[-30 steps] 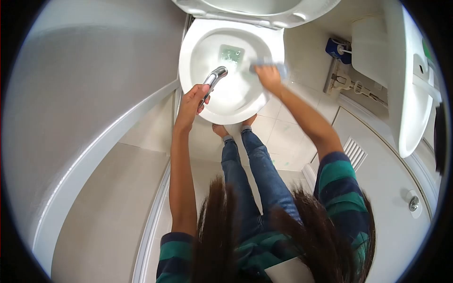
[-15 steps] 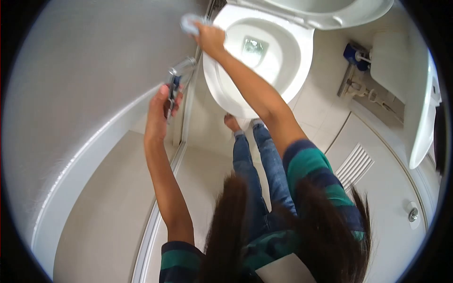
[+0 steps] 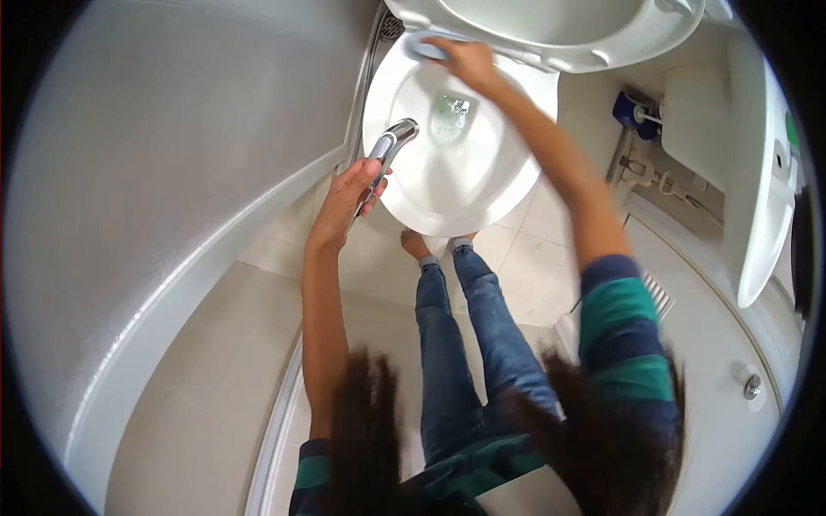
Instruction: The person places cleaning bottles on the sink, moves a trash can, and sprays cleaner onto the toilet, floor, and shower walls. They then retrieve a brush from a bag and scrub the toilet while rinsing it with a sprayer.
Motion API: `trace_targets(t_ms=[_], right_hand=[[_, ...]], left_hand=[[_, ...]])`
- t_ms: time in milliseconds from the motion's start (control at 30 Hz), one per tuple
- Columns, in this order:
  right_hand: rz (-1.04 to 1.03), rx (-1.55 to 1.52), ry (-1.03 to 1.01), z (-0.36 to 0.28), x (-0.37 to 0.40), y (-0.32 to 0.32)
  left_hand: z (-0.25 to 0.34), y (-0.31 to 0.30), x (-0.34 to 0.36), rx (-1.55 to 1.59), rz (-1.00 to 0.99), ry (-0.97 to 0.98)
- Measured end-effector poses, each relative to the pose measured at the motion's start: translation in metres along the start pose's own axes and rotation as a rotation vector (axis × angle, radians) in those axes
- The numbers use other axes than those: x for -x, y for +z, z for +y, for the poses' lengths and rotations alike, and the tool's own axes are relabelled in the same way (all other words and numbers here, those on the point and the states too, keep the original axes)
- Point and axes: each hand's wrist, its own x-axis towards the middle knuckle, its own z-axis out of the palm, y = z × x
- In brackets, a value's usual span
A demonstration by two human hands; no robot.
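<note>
My left hand (image 3: 348, 199) is wrapped round a chrome bidet sprayer (image 3: 396, 138), its head over the left rim of the white toilet bowl (image 3: 374, 112). At the bowl's back left, my right hand (image 3: 471, 64) grips a pale blue scrub brush (image 3: 422, 46). The brush is blurred by motion and lies against or just above the rim; its bristles are hidden. Behind it the toilet seat and lid (image 3: 594, 58) stand raised. Water with small bubbles sits at the bottom of the bowl.
A grey partition (image 3: 198, 112) runs along the left, with a floor drain (image 3: 391, 27) beyond. On the right are a blue toilet brush holder (image 3: 632, 112), a white basin (image 3: 761, 198) and a door with a knob (image 3: 752, 387). My feet (image 3: 417, 245) stand before the bowl.
My left hand has brought the sprayer rightward, over the bowl's rim. My right hand has moved the brush right, from near the partition to the back of the rim. The view has shifted slightly.
</note>
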Motion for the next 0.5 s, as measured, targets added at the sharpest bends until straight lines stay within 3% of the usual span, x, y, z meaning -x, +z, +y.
trace_targets(t_ms=[33, 67, 100, 133, 233, 300, 400, 467, 500], right_hand=[[-0.066, -0.067, 0.043, 0.030, 0.025, -0.025], [0.051, -0.243, 0.141, 0.076, 0.067, -0.002], [0.278, -0.197, 0.232, 0.089, 0.098, -0.016], [0.341, -0.063, 0.075, 0.110, 0.115, -0.012], [0.126, -0.106, 0.222, 0.071, 0.070, -0.006], [0.176, -0.063, 0.048, 0.030, 0.018, 0.006], [0.120, -0.112, -0.009, 0.037, 0.017, -0.001], [0.285, -0.282, 0.132, 0.089, 0.082, -0.006], [0.174, -0.316, 0.370, 0.098, 0.116, -0.036]], left_hand=[[-0.001, -0.002, 0.001, 0.005, -0.009, 0.021], [-0.005, 0.000, 0.006, -0.001, -0.005, -0.015], [-0.008, -0.003, 0.008, -0.012, 0.006, -0.035], [-0.008, -0.008, 0.007, -0.034, 0.028, -0.053], [-0.016, 0.003, 0.004, -0.011, -0.011, -0.036], [-0.009, 0.015, -0.002, -0.010, -0.010, -0.018], [-0.006, 0.028, -0.003, -0.001, -0.017, -0.021], [-0.006, 0.028, 0.001, -0.008, 0.017, -0.043], [-0.006, 0.029, -0.002, -0.015, 0.014, -0.034]])
